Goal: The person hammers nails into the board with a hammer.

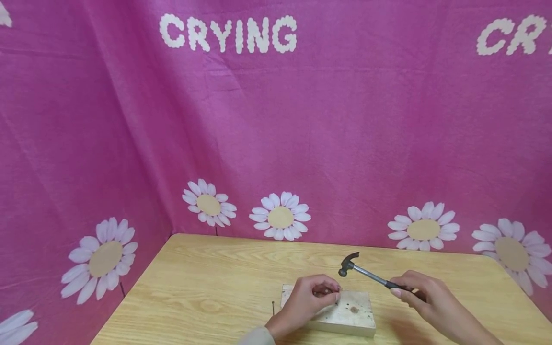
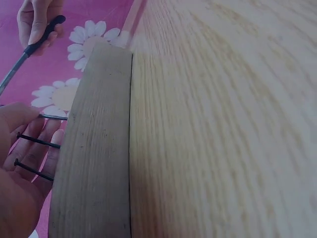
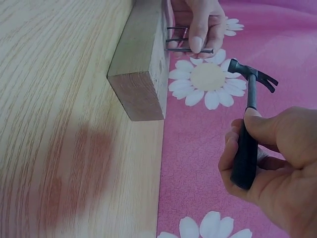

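My left hand [image 1: 307, 298] is over a pale wooden block [image 1: 340, 328] on the table. Its thumb and finger pinch a thin nail [image 2: 53, 117], whose point meets the block's top face. Two more dark nails, one of them a middle nail [image 2: 40, 141] and the other an end nail [image 2: 35, 170], stand upright in the block beneath that hand. To the right, my right hand [image 1: 435, 301] grips the black handle of a small claw hammer [image 3: 251, 89]. The hammer's head is raised above the block, apart from the pinched nail.
The block lies on a light wood-grain table [image 1: 207, 282]. A pink cloth [image 1: 345, 143] with white daisies and lettering hangs behind the table and at its left. Small dark holes and a knot mark the block's top.
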Demonstrator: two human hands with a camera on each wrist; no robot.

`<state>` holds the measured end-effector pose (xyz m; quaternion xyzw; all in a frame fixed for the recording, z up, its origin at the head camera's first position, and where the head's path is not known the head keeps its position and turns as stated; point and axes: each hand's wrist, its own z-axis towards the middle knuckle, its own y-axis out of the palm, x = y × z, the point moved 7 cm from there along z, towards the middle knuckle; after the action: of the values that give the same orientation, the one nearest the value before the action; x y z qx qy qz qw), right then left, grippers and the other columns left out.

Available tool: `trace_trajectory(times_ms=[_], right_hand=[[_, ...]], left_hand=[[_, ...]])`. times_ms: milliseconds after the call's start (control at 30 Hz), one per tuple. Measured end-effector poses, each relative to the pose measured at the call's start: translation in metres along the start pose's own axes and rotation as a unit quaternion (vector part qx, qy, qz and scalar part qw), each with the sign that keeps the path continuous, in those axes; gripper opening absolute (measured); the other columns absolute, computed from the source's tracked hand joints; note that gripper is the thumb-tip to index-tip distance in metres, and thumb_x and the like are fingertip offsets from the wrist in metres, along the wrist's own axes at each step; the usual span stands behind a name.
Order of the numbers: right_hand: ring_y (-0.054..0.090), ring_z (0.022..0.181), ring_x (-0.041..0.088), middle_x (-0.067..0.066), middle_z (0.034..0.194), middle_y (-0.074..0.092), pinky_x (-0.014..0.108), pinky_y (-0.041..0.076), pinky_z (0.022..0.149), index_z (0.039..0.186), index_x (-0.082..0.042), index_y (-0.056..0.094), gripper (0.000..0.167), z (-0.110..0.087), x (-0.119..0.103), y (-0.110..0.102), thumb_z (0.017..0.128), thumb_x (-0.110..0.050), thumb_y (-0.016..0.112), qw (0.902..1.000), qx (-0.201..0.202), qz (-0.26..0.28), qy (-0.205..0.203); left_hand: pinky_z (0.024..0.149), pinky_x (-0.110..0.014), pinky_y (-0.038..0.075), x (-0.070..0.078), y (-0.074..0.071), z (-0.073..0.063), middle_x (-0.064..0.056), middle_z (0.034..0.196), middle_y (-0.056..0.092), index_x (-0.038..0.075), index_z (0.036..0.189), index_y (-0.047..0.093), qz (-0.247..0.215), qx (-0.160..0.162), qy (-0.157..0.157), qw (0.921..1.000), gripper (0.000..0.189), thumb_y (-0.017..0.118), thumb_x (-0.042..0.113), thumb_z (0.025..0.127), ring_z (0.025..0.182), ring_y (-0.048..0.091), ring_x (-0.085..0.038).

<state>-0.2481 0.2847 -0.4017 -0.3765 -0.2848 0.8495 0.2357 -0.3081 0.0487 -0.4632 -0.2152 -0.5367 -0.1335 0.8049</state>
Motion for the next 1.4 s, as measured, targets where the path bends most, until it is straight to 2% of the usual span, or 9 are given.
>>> trace_trajectory(times_ms=[233,500,667,867,933,1033,1167,1267,1400], right_hand=[[0.049,0.073,-0.004,-0.016,0.085,0.06,0.02,0.041,0.05,0.101,-0.013,0.078,0.026,-0.002,0.0,0.0,0.087,0.008,0.077,1.0,0.0,-0.006,-0.004],[0.049,0.073,-0.003,-0.016,0.086,0.061,0.019,0.041,0.051,0.1,-0.014,0.077,0.027,-0.004,0.0,-0.001,0.085,0.009,0.077,1.0,0.001,-0.007,-0.005],[0.047,0.074,-0.005,-0.019,0.086,0.059,0.016,0.037,0.055,0.1,-0.011,0.076,0.028,-0.006,-0.006,0.0,0.082,0.01,0.08,0.9985,0.008,-0.034,-0.043],[0.047,0.077,-0.008,-0.02,0.087,0.058,0.009,0.037,0.062,0.099,-0.01,0.077,0.025,-0.007,-0.017,0.002,0.079,0.005,0.083,0.9891,0.026,-0.079,-0.121],[0.048,0.078,-0.007,-0.019,0.087,0.058,0.007,0.037,0.064,0.1,-0.01,0.077,0.024,-0.007,-0.021,0.003,0.081,0.003,0.083,0.9857,0.036,-0.088,-0.139],[0.049,0.079,-0.006,-0.017,0.09,0.06,0.007,0.038,0.063,0.102,-0.009,0.076,0.02,-0.006,-0.026,0.002,0.085,0.001,0.082,0.9848,0.049,-0.088,-0.141],[0.051,0.081,-0.004,-0.014,0.095,0.062,0.009,0.041,0.065,0.105,-0.009,0.076,0.009,-0.006,-0.03,0.0,0.1,-0.015,0.072,0.9832,0.069,-0.084,-0.146],[0.051,0.08,-0.005,-0.012,0.093,0.062,0.009,0.041,0.064,0.103,-0.007,0.076,0.027,-0.009,-0.031,0.006,0.106,-0.028,0.06,0.9789,0.071,-0.087,-0.17],[0.049,0.077,-0.008,-0.011,0.088,0.059,0.008,0.039,0.061,0.097,-0.004,0.075,0.034,-0.014,-0.029,0.014,0.107,-0.031,0.057,0.9774,0.05,-0.092,-0.184]], left_hand=[[0.077,-0.021,0.06,-0.002,-0.001,0.0,-0.015,0.098,0.079,0.001,0.104,0.076,0.023,0.003,0.023,0.9995,0.011,0.076,0.004,0.094,0.08,0.066,0.005],[0.077,-0.021,0.06,-0.004,-0.001,-0.002,-0.012,0.098,0.08,0.001,0.105,0.076,0.038,-0.001,0.027,0.9989,0.011,0.075,0.005,0.095,0.08,0.066,0.005],[0.08,-0.02,0.06,-0.005,0.001,-0.004,-0.009,0.098,0.08,0.003,0.102,0.077,0.069,-0.001,0.045,0.9966,0.007,0.076,0.003,0.095,0.086,0.067,0.006],[0.081,-0.021,0.06,-0.006,0.001,-0.003,-0.006,0.096,0.08,0.004,0.102,0.076,0.059,0.0,0.042,0.9973,0.008,0.076,0.005,0.094,0.085,0.067,0.006],[0.081,-0.021,0.06,-0.007,0.0,-0.003,-0.005,0.095,0.08,0.005,0.102,0.076,0.056,0.0,0.039,0.9977,0.008,0.076,0.005,0.094,0.084,0.067,0.006],[0.081,-0.021,0.06,-0.009,0.0,-0.003,-0.005,0.095,0.08,0.005,0.101,0.077,0.052,0.001,0.036,0.998,0.008,0.077,0.005,0.094,0.084,0.067,0.006],[0.08,-0.021,0.061,-0.009,0.0,-0.003,-0.004,0.096,0.08,0.005,0.101,0.077,0.052,0.002,0.038,0.9979,0.008,0.076,0.004,0.094,0.084,0.067,0.006],[0.079,-0.021,0.06,-0.008,0.0,-0.004,-0.005,0.096,0.08,0.005,0.101,0.078,0.052,0.005,0.04,0.9978,0.008,0.077,0.004,0.093,0.083,0.067,0.005],[0.077,-0.019,0.06,-0.009,-0.001,-0.004,-0.006,0.093,0.08,0.005,0.099,0.078,0.056,0.011,0.041,0.9975,0.007,0.079,0.005,0.092,0.081,0.066,0.005]])
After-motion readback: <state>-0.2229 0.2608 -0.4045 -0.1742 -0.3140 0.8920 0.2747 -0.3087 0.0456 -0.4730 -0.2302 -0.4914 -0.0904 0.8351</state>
